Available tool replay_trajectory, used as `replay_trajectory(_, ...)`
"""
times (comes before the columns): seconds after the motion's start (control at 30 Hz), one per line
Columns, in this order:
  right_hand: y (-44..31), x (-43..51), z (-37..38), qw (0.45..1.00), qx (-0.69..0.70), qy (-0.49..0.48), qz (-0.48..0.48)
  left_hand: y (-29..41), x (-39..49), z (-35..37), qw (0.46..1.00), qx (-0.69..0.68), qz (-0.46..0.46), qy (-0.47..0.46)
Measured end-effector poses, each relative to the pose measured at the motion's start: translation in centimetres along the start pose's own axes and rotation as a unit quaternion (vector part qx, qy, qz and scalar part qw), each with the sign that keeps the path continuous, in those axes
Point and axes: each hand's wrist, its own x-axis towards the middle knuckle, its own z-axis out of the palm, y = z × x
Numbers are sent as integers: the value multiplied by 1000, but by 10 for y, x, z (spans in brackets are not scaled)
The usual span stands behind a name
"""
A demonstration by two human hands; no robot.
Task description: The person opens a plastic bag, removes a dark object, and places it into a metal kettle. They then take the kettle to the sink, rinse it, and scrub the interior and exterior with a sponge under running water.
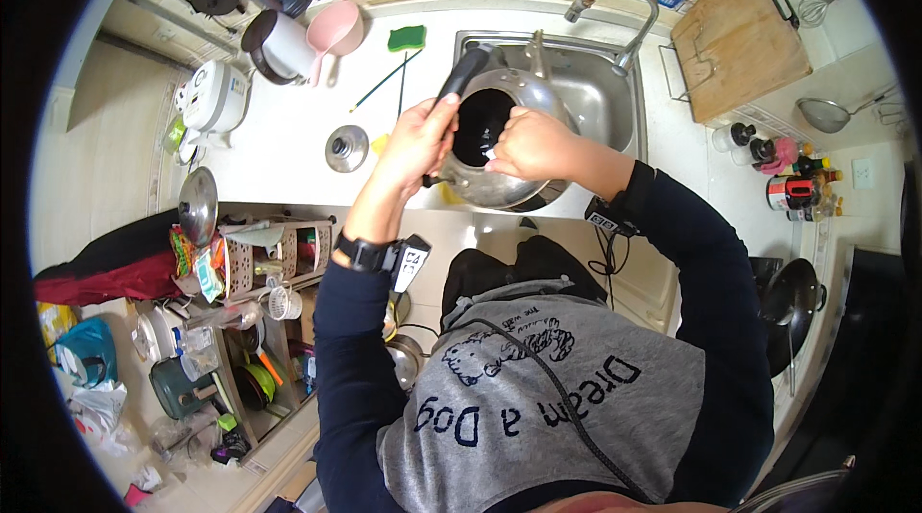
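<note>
A metal kettle (497,190) is held tilted at the front edge of the steel sink (595,99), its open mouth facing me. My left hand (421,142) grips the kettle's black handle (464,72). At the mouth's right rim, my right hand (533,145) is closed around a small white thing, mostly hidden by the fingers, so what it is I cannot tell. The kettle's round metal lid (346,148) lies on the white counter, left of my left hand. Behind it are a green scouring pad (407,38) and two thin dark sticks.
A curved faucet (634,30) reaches over the sink. At the counter's left stand a pink dipper (336,29), a white pot (281,48) and a white rice cooker (216,96). A wooden cutting board (742,45) leans at the right, with bottles (792,192) below it.
</note>
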Motion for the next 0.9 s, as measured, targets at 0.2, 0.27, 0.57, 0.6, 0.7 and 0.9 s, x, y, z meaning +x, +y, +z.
replay_trajectory(0.2, 73, -40, 1, 985, 7, -128, 118, -24, 96, 60, 998, 24, 31, -46)
replay_trajectory(0.27, 92, -48, 5, 982, 44, -118, 142, -34, 123, 75, 997, 29, 40, -62)
replay_trajectory(0.57, 134, -38, 22, 940, 96, -229, 233, -75, 195, 81, 990, 113, 42, -79)
replay_trajectory(0.6, 137, -35, 23, 936, 98, -237, 240, -77, 198, 81, 987, 138, 40, -75)
replay_trajectory(0.7, 146, -25, 29, 936, 94, -244, 237, -82, 208, 78, 979, 179, 60, -71)
replay_trajectory(0.9, 171, -7, 51, 918, 87, -311, 231, -97, 236, 66, 979, 145, 97, -106)
